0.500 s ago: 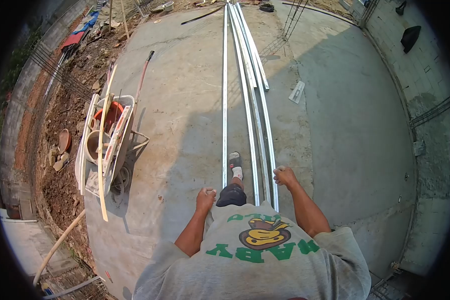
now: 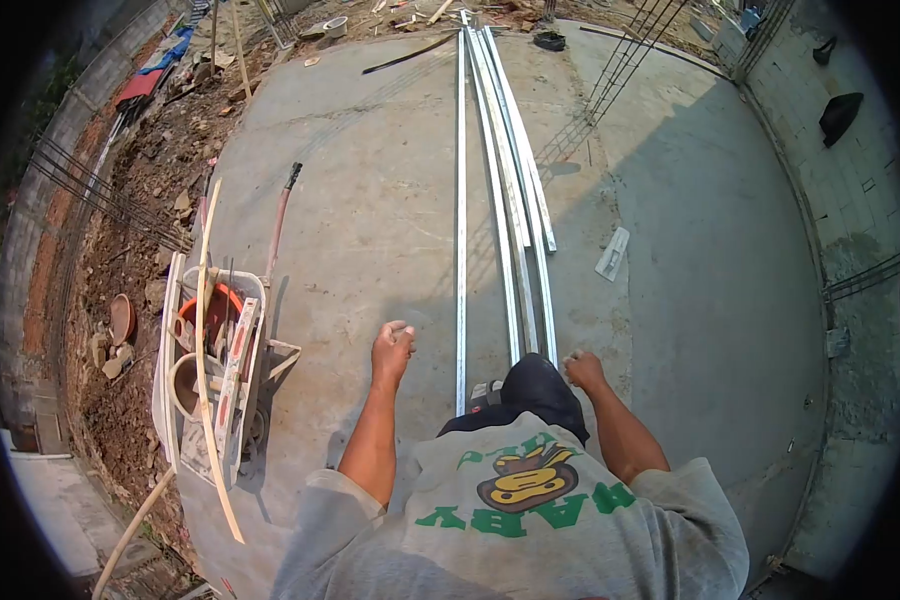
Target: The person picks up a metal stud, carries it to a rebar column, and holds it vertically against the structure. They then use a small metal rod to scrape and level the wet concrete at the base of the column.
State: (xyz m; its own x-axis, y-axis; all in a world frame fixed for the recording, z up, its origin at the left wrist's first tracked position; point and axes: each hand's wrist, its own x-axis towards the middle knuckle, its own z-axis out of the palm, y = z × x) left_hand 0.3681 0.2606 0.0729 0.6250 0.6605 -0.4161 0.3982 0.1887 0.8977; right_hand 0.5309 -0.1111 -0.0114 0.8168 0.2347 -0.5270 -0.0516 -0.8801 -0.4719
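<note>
I look down at my grey shirt and my raised knee in dark shorts. My left hand point(image 2: 392, 348) is out in front with its fingers curled into a loose fist, holding nothing. My right hand point(image 2: 582, 368) is also closed in a fist, just right of my knee and above the near ends of the long metal rails point(image 2: 510, 200). One single rail point(image 2: 460, 220) lies apart to the left, several more lie bundled to its right. All of them run away from me along the concrete slab point(image 2: 370, 230).
A wheelbarrow point(image 2: 215, 370) loaded with buckets, a level and wooden strips stands at the left edge of the slab beside a dirt bank. A long-handled tool point(image 2: 278, 225) lies near it. A trowel point(image 2: 612, 254) lies right of the rails. A block wall point(image 2: 850, 220) runs along the right.
I have stepped forward: my knee came up and hides the foot seen earlier. My left hand swung forward and up, my right hand dropped slightly. The wheelbarrow and rails appear nearer.
</note>
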